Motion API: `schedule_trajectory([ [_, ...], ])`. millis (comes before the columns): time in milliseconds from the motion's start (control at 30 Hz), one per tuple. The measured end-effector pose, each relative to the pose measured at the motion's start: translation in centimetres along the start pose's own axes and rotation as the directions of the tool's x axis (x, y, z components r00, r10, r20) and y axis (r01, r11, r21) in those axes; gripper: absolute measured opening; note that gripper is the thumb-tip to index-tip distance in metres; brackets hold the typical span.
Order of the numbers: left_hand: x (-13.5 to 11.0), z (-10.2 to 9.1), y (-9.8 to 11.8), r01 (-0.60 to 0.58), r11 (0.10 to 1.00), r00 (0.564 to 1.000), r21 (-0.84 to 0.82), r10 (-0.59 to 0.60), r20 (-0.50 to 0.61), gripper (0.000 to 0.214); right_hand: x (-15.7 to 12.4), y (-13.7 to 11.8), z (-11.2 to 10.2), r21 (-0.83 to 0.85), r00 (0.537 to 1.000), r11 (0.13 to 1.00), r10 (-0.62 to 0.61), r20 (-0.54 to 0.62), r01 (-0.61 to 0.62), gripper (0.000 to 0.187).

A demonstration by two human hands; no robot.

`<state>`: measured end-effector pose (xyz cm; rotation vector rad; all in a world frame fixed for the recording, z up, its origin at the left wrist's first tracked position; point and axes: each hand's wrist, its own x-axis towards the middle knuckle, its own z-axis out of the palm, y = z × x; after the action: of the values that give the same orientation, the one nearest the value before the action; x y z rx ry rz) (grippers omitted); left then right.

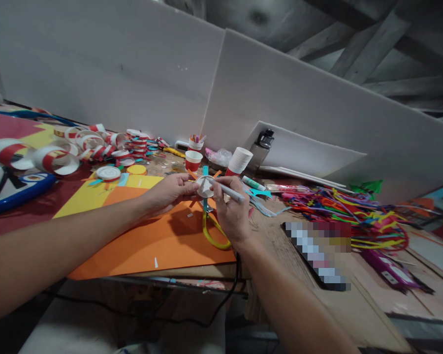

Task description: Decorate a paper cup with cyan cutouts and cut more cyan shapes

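Note:
My left hand (175,191) pinches the left edge of a small round white paper cup base (205,186), from which orange and blue paper strips stick out like rays. In my right hand (233,209) is a whitish pen (229,190), gripped between thumb and fingers, its tip over the white disc. What is drawn on the disc is too small to tell. Just below lie yellow-handled scissors (211,236) on the orange paper (143,241), partly hidden by the right hand. A similar rayed disc (108,173) lies further left, beside a yellow disc (136,169).
Curled cut paper cups (55,156) spread over the left of the table. A red cup (193,161), stacked white cups (240,160) and a dark bottle (260,150) stand behind. Rightward are a phone (313,255), colourful pipe cleaners (339,211) and a purple packet (393,270).

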<state>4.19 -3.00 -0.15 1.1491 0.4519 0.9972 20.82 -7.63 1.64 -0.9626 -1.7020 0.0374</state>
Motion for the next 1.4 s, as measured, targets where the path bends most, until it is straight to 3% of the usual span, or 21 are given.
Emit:
schedule_trajectory([
  [1400,0.07,-0.25,-0.01,-0.015,1.000,1.000,-0.014,0.015,0.001,0.029,0.14,0.17,-0.16,-0.041,0.999,0.999,-0.009,-0.042,0.007,0.011],
])
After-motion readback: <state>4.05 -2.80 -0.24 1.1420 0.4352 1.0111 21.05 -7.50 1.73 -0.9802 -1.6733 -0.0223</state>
